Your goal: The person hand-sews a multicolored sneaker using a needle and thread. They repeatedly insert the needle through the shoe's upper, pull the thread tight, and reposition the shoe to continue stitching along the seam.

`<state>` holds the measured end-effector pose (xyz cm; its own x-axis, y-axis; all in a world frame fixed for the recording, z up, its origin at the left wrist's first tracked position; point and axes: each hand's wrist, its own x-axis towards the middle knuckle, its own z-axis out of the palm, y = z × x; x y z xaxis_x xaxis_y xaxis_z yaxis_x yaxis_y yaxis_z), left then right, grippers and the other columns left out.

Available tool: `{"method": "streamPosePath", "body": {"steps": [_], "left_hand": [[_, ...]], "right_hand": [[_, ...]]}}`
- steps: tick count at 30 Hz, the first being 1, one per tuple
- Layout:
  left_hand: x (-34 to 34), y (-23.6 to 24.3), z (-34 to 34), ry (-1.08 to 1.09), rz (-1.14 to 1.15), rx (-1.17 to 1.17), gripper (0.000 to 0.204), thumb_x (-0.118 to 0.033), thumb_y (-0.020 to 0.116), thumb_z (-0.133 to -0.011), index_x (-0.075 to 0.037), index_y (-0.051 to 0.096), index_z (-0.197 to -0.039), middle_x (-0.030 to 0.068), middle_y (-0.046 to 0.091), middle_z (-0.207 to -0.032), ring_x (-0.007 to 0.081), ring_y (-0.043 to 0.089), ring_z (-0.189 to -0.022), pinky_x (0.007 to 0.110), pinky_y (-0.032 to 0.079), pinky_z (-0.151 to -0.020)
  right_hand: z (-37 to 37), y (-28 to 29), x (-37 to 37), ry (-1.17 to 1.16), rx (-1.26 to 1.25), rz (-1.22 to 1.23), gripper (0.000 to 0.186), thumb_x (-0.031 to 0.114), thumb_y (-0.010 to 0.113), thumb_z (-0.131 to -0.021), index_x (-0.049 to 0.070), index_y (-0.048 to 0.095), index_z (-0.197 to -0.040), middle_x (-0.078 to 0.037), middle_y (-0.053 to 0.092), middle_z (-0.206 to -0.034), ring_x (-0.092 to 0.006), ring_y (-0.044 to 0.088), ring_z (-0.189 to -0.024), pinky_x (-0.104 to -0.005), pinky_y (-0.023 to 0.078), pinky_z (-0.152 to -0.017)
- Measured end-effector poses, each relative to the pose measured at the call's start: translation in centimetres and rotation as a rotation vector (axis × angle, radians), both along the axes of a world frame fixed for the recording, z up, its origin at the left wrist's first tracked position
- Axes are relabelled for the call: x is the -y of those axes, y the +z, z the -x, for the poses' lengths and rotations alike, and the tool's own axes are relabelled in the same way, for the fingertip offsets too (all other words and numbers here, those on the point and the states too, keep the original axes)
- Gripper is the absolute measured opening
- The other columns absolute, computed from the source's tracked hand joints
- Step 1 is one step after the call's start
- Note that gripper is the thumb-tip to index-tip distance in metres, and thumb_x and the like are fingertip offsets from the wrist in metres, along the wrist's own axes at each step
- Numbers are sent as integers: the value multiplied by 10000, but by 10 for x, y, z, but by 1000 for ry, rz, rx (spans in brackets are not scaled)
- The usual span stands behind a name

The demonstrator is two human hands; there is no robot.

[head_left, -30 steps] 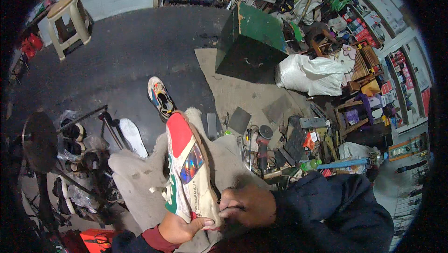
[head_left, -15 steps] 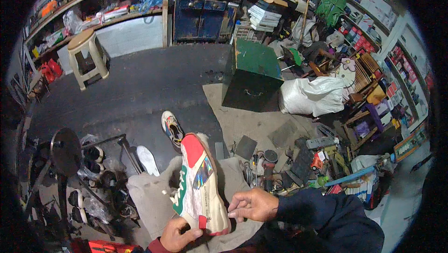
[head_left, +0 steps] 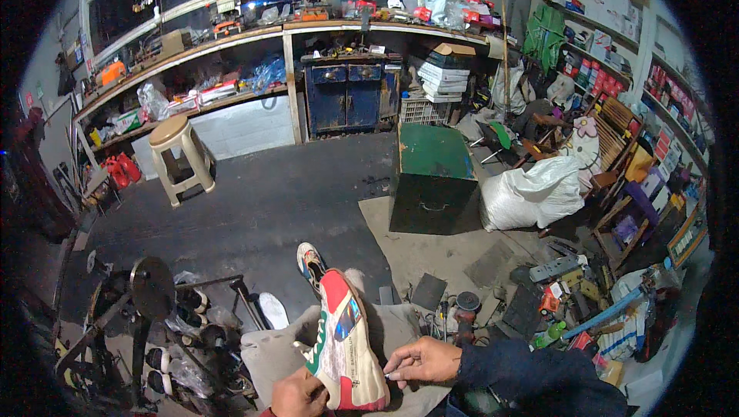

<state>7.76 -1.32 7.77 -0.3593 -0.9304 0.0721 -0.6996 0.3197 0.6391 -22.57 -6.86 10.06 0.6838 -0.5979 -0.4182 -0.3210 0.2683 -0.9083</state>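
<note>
A cream sneaker (head_left: pixel 350 353) with a red toe, green lace panel and shiny patch lies on its side across my lap, toe pointing away. My left hand (head_left: pixel 299 395) grips it at the heel end, by the opening, with fingers curled. At the sole's edge near the heel, my right hand (head_left: pixel 425 360) has thumb and fingertips pinched together; anything between them is too small to make out. Grey cloth (head_left: pixel 265 349) covers my lap beneath the shoe. Just beyond the toe, a second multicoloured sneaker (head_left: pixel 309 261) stands on the dark floor mat.
A black iron stand (head_left: pixel 152 288) and several shoes crowd the left, beside a white insole (head_left: pixel 272 311). Tools, including a grinder (head_left: pixel 466 305), litter the right floor. Farther off stand a green-topped box (head_left: pixel 435 178), white sack (head_left: pixel 531 194), plastic stool (head_left: pixel 183 157) and blue cabinet (head_left: pixel 345 98).
The view has tilted up, so everything sits lower and more of the back bench shows. My left thumb has left the red heel tab and curled in. My right fingertips remain by the sole.
</note>
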Motion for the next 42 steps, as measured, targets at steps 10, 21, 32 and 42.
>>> {"method": "streamPosePath", "body": {"steps": [10,21,32,42], "left_hand": [[-33,15,-9,334,-204,-578,180,-165,603,-983,-18,608,-879,134,703,-1046,224,679,-737,354,523,-664],[-38,-7,9,281,-472,-1085,315,-291,602,-985,-18,577,-1140,74,617,-1063,152,578,-901,297,474,-787],[-2,-10,31,97,-636,-769,217,-140,762,-873,18,725,-1015,52,737,-947,125,671,-865,284,519,-805],[-4,-6,33,97,-597,-725,209,-178,751,-890,15,725,-966,54,730,-882,116,656,-764,276,517,-708]], "right_hand": [[13,-7,-4,-41,7,16,260,174,662,-967,-15,650,-1145,-47,694,-868,-78,651,-795,-235,510,-717],[12,-16,-8,-105,87,120,226,226,671,-951,44,674,-1084,-10,678,-739,-54,594,-611,-245,464,-539],[1,-2,-3,-20,-58,103,233,257,670,-948,46,669,-1047,-1,638,-682,-63,559,-566,-263,431,-507],[-2,14,5,36,-141,158,212,214,684,-950,23,685,-1042,18,657,-741,-39,593,-662,-225,457,-592]]}}
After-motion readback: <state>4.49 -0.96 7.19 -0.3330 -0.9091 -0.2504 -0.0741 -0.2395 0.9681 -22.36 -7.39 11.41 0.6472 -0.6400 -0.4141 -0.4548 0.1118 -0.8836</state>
